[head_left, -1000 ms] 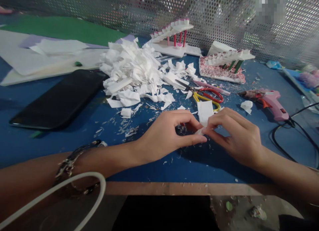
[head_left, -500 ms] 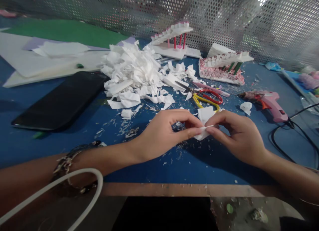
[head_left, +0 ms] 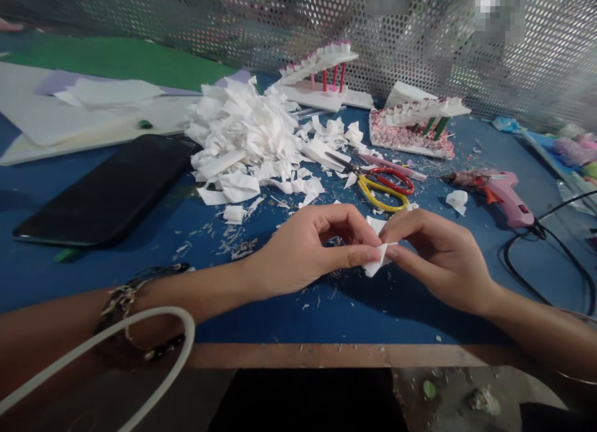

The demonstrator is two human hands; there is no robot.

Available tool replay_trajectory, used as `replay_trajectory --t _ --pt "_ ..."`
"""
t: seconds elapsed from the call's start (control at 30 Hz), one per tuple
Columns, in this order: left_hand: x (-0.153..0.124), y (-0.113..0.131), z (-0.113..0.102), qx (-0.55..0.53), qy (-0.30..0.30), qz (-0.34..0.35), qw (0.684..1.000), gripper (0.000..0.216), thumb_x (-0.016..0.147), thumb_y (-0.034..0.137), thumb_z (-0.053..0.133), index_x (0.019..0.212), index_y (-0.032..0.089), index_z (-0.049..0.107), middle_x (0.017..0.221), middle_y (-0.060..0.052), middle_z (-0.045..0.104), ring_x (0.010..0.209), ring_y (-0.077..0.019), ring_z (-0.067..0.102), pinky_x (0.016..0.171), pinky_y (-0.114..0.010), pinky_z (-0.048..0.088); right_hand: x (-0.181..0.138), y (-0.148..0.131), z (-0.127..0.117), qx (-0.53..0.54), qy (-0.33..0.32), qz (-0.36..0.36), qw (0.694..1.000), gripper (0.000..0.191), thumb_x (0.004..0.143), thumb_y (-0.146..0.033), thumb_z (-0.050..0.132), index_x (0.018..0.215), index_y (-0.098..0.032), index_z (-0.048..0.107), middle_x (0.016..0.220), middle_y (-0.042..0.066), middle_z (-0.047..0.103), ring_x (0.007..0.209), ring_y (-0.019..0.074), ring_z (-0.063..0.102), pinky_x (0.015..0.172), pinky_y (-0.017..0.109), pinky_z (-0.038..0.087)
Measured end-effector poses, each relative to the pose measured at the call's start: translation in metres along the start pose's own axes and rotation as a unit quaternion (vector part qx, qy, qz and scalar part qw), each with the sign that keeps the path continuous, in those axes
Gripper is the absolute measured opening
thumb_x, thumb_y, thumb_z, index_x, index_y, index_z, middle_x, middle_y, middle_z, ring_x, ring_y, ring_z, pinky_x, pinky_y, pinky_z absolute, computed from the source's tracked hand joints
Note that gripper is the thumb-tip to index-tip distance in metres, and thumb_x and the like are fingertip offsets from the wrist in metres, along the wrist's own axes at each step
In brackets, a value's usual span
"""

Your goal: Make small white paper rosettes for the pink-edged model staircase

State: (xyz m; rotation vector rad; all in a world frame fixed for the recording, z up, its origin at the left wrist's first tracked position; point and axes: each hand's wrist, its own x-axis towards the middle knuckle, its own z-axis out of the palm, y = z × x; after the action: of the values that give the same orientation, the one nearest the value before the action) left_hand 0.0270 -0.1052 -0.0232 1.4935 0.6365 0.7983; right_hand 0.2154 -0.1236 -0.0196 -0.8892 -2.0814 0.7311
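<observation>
Between both hands, just above the blue table, is a small piece of white paper (head_left: 374, 268), folded or twisted at its middle. My left hand (head_left: 303, 252) pinches it from the left with thumb and forefinger. From the right, my right hand (head_left: 441, 258) grips the same piece between thumb and fingertips; part of the paper is hidden behind the fingers. Just beyond the hands lie scissors (head_left: 383, 193) with one yellow and one red handle, blades pointing away to the left. A heap of torn white paper scraps (head_left: 247, 133) rises behind my left hand.
A black phone (head_left: 107, 193) lies at the left. A pink glue gun (head_left: 499, 189) with a black cord (head_left: 566, 252) rests at the right. Two small stair models (head_left: 321, 65) stand near the perforated metal screen (head_left: 438, 40). A white cable (head_left: 186, 339) loops over my left forearm.
The paper piece has been turned and bent between my fingertips; its upper flap shows less and its lower corner hangs further down. Both hands stay nearly in place.
</observation>
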Motion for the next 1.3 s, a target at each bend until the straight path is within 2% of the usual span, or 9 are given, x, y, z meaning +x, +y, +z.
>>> replay_trajectory --t 0.17,0.27,0.37,0.47,0.67,0.97,1.17,1.3 --pt "0.002 -0.005 -0.002 -0.005 -0.002 0.020 1.000 0.005 0.071 0.018 0.066 0.071 0.016 0.061 0.072 0.002 0.059 0.067 -0.0073 0.054 0.061 -0.017 0.043 -0.001 0.001 0.001 0.009 0.006 -0.023 1.000 0.006 0.079 -0.013 0.056 0.079 -0.019 0.055 0.074 -0.001 0.059 0.070 0.0100 0.056 0.064 0.024 0.045" --pt "0.003 -0.003 0.000 0.014 0.011 0.035 0.999 0.007 0.072 0.020 0.065 0.069 0.015 0.061 0.070 0.002 0.057 0.063 -0.0062 0.051 0.059 -0.016 0.042 -0.001 0.000 0.002 -0.003 0.021 -0.037 0.999 0.007 0.078 -0.012 0.056 0.079 -0.019 0.054 0.072 -0.001 0.058 0.067 0.0089 0.054 0.062 0.024 0.044" --pt "0.002 -0.001 0.003 0.027 0.036 0.026 0.999 0.009 0.073 0.022 0.065 0.077 0.016 0.060 0.068 0.004 0.054 0.058 -0.0045 0.048 0.055 -0.014 0.041 0.000 -0.002 0.004 -0.033 0.040 -0.053 0.997 0.009 0.078 -0.010 0.055 0.078 -0.019 0.053 0.071 -0.001 0.058 0.065 0.0083 0.053 0.060 0.023 0.044" --pt "-0.001 -0.001 0.004 0.064 0.048 0.022 0.997 0.014 0.073 0.025 0.065 0.083 0.016 0.060 0.073 0.002 0.057 0.062 -0.0057 0.052 0.056 -0.014 0.043 0.001 -0.005 0.005 -0.067 0.052 -0.067 0.994 0.011 0.077 -0.010 0.054 0.075 -0.020 0.052 0.068 -0.001 0.057 0.063 0.0080 0.053 0.059 0.022 0.044" --pt "-0.004 -0.001 0.002 0.144 0.037 0.081 0.986 0.009 0.078 0.023 0.060 0.084 0.017 0.061 0.084 0.001 0.061 0.075 -0.0085 0.056 0.064 -0.014 0.045 -0.001 -0.008 0.005 -0.104 0.065 -0.088 0.988 0.014 0.075 -0.007 0.055 0.072 -0.020 0.050 0.066 -0.001 0.057 0.061 0.0075 0.054 0.056 0.021 0.044" --pt "-0.004 0.004 -0.001 0.241 -0.002 0.142 0.960 0.004 0.079 0.020 0.058 0.077 0.016 0.059 0.077 0.002 0.060 0.073 -0.0081 0.056 0.069 -0.017 0.043 -0.002 -0.008 0.003 -0.103 0.039 -0.105 0.988 0.016 0.074 -0.006 0.055 0.071 -0.020 0.048 0.066 -0.001 0.057 0.062 0.0072 0.054 0.057 0.020 0.044" --pt "-0.003 0.007 0.000 0.213 -0.019 0.112 0.970 0.007 0.080 0.019 0.055 0.076 0.015 0.059 0.073 0.002 0.058 0.068 -0.0067 0.054 0.063 -0.014 0.043 -0.002 -0.007 0.002 -0.059 -0.002 -0.113 0.992 0.014 0.074 -0.005 0.053 0.074 -0.018 0.048 0.069 -0.001 0.057 0.064 0.0072 0.054 0.059 0.020 0.044" --pt "-0.005 0.005 0.002 0.131 -0.008 0.076 0.988 0.002 0.078 0.017 0.057 0.079 0.015 0.059 0.076 0.002 0.061 0.070 -0.0061 0.057 0.065 -0.012 0.045 -0.003 -0.006 0.003 -0.063 0.019 -0.102 0.993 0.015 0.074 -0.005 0.054 0.072 -0.018 0.047 0.067 -0.001 0.056 0.064 0.0068 0.053 0.058 0.019 0.043"
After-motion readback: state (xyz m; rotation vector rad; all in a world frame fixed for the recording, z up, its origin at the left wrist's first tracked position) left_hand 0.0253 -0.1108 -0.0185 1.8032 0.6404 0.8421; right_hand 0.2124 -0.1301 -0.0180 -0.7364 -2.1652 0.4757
